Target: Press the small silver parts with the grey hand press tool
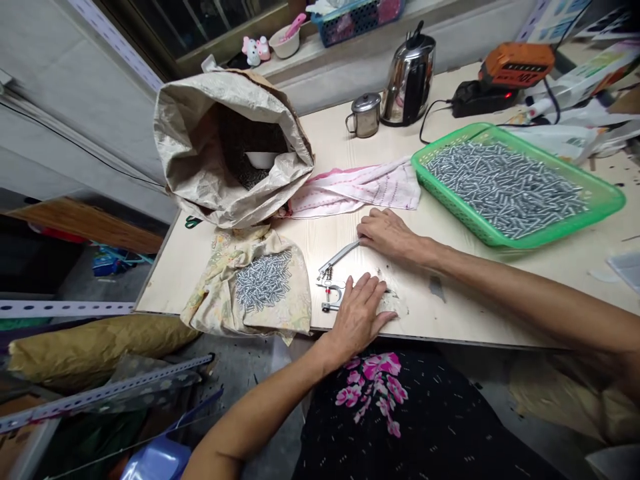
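As seen from the head camera, at the near edge of the table [450, 307]: small metal hand press [331, 290], its lever handle [341, 252] angled up and to the right. Palm down just beside the press base, left hand [357, 313], fingers spread, gripping nothing. Beyond it and apart from it, right hand [387, 233], loosely open, fingertips touching the lever's far end, not clamped on it. Probably rigid, light enough for one hand, smooth and a little slippery; best pinned at the base and worked from the lever's tip. Left of the press, patterned cloth [220, 300] under a heap of small metal pins [263, 281]; behind, open paper sack [190, 133]; to the right, green tray [615, 200] full of similar pins.
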Demonstrator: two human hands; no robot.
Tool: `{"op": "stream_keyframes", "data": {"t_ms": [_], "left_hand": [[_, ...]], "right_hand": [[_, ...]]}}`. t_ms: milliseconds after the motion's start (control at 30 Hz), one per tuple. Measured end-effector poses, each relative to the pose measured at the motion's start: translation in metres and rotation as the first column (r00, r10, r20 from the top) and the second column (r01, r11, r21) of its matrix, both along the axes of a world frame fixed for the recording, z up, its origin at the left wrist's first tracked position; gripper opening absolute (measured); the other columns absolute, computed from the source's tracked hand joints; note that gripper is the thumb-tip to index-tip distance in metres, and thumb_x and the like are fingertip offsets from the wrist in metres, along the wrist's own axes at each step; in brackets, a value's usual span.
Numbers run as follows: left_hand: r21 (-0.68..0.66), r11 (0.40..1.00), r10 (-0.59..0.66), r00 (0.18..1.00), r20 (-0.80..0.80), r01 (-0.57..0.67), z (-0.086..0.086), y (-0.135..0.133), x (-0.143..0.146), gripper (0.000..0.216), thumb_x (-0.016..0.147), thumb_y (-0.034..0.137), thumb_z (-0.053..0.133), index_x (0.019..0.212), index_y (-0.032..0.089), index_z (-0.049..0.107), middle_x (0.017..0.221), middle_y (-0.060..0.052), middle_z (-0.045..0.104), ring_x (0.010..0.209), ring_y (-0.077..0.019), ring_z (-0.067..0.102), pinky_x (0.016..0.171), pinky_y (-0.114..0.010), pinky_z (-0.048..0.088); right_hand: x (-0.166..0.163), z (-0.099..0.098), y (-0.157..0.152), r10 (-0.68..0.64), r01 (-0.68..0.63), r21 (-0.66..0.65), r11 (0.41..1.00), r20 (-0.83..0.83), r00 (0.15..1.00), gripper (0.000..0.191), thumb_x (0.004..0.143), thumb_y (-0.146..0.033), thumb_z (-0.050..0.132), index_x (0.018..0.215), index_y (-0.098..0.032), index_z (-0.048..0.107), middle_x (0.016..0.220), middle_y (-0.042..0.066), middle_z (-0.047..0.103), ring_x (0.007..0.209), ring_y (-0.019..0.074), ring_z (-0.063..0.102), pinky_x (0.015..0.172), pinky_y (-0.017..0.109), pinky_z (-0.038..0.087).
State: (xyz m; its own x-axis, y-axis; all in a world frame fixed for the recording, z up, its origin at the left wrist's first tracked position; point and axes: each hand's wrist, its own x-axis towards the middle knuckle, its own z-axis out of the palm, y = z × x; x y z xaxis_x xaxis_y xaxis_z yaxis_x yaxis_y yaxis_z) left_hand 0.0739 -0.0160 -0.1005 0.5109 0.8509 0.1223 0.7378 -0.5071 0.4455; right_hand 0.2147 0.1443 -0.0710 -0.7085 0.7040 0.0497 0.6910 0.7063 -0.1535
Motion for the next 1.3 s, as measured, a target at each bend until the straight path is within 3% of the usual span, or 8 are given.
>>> {"op": "stream_keyframes", "data": {"t_ms": [167, 333, 533, 767, 900, 1000, 1167, 1300], "left_hand": [[0.038, 0.998, -0.050, 0.997, 0.058, 0.048, 0.005, -0.008, -0.005, 0.047, 0.096, 0.041, 0.051, 0.134, 0.013, 0.050, 0.127, -0.018, 0.061, 0.125, -0.0313, 0.054, 0.103, -0.051, 0.046], [0.322, 0.927, -0.243, 0.963, 0.119, 0.194, 0.022, -0.039, -0.038, 0.012, 0.093, 0.021, 0.057, 0.102, 0.014, 0.063, 0.086, -0.005, 0.068, 0.079, -0.0167, 0.063, 0.076, -0.029, 0.054], [0.474, 0.807, 0.429, 0.901, -0.059, -0.353, 0.041, -0.007, -0.130, 0.015, 0.096, 0.019, 0.052, 0.101, 0.018, 0.066, 0.088, -0.008, 0.064, 0.084, -0.0205, 0.055, 0.074, -0.033, 0.048], [0.225, 0.968, 0.228, 0.783, -0.579, -0.115, 0.040, 0.045, -0.172, 0.024, 0.096, 0.017, 0.048, 0.104, 0.021, 0.070, 0.095, -0.010, 0.061, 0.091, -0.0250, 0.049, 0.074, -0.035, 0.042], [0.099, 0.995, 0.073, 0.771, -0.632, -0.012, 0.047, 0.055, -0.175, 0.021, 0.097, 0.019, 0.047, 0.096, 0.018, 0.068, 0.095, -0.011, 0.060, 0.092, -0.0258, 0.048, 0.075, -0.036, 0.040], [0.047, 0.998, 0.004, 0.790, -0.613, 0.031, 0.052, 0.059, -0.179, 0.021, 0.096, 0.017, 0.046, 0.087, 0.017, 0.065, 0.094, -0.011, 0.061, 0.092, -0.0253, 0.049, 0.076, -0.036, 0.040], [0.026, 0.994, 0.106, 0.871, -0.479, -0.106, 0.057, 0.055, -0.175, 0.019, 0.094, 0.016, 0.049, 0.082, 0.017, 0.063, 0.090, -0.010, 0.064, 0.090, -0.0241, 0.053, 0.079, -0.034, 0.042], [-0.204, 0.882, 0.414, 0.905, -0.095, -0.424, 0.061, 0.037, -0.151, 0.010, 0.087, 0.023, 0.058, 0.083, 0.018, 0.065, 0.082, -0.004, 0.069, 0.078, -0.0189, 0.061, 0.072, -0.028, 0.045]], "right_hand": [[-0.042, 0.020, -0.039, 0.440, -0.440, -0.043, 0.897, -0.008, 0.898, 0.010, 0.092, -0.020, 0.058, 0.092, -0.020, 0.068, 0.098, 0.007, 0.059, 0.087, 0.0201, 0.044, 0.068, 0.032, 0.027], [-0.063, -0.005, -0.065, 0.645, -0.648, 0.007, 0.762, -0.107, 0.757, 0.013, 0.092, -0.013, 0.056, 0.080, -0.018, 0.061, 0.097, 0.006, 0.056, 0.085, 0.0185, 0.043, 0.073, 0.033, 0.032], [-0.075, -0.027, -0.066, 0.667, -0.662, 0.117, 0.741, -0.243, 0.704, 0.017, 0.097, -0.010, 0.043, 0.089, -0.017, 0.057, 0.087, 0.004, 0.057, 0.075, 0.0158, 0.046, 0.067, 0.030, 0.036], [0.012, 0.046, -0.042, 0.146, -0.052, 0.174, 0.983, -0.591, 0.793, 0.021, 0.099, -0.024, 0.039, 0.101, -0.021, 0.060, 0.091, 0.008, 0.064, 0.084, 0.0197, 0.059, 0.075, 0.036, 0.049], [0.108, 0.083, -0.019, -0.292, 0.459, 0.310, 0.833, -0.459, 0.839, 0.034, 0.097, -0.041, 0.039, 0.113, -0.024, 0.063, 0.101, 0.011, 0.063, 0.099, 0.0279, 0.058, 0.081, 0.045, 0.045], [0.138, 0.079, -0.021, -0.505, 0.595, 0.306, 0.743, -0.328, 0.799, 0.055, 0.096, -0.054, 0.031, 0.138, -0.023, 0.051, 0.119, 0.018, 0.054, 0.104, 0.0386, 0.054, 0.072, 0.050, 0.042], [0.080, 0.028, -0.066, -0.121, 0.144, 0.036, 0.989, -0.366, 0.923, 0.037, 0.100, -0.041, 0.035, 0.119, -0.021, 0.060, 0.101, 0.012, 0.058, 0.081, 0.0243, 0.058, 0.069, 0.039, 0.049], [0.018, -0.009, -0.094, 0.080, -0.125, -0.156, 0.980, -0.268, 0.960, 0.022, 0.100, -0.029, 0.043, 0.106, -0.017, 0.061, 0.092, 0.007, 0.058, 0.074, 0.0175, 0.055, 0.062, 0.030, 0.044]]}}
